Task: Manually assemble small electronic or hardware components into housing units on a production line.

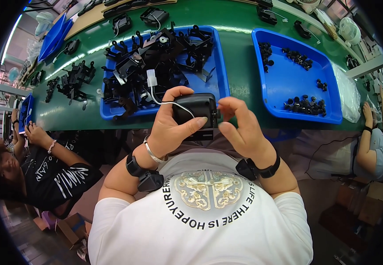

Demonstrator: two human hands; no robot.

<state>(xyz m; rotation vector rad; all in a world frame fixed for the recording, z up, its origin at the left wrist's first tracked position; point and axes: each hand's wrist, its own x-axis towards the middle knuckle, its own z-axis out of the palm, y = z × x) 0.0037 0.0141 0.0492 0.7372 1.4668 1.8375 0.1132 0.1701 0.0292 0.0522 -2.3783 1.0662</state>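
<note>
The left hand (170,126) is wrapped around a small black plastic housing (196,110), thumb lying across its near face, holding it above the near edge of the green surface (240,66). The right hand (240,128) pinches the housing's right end between thumb and fingers. A white wire with a white connector (151,79) trails from it toward the blue tray of black brackets (220,73). Another blue tray (288,79) with small black knobs sits to the right.
</note>
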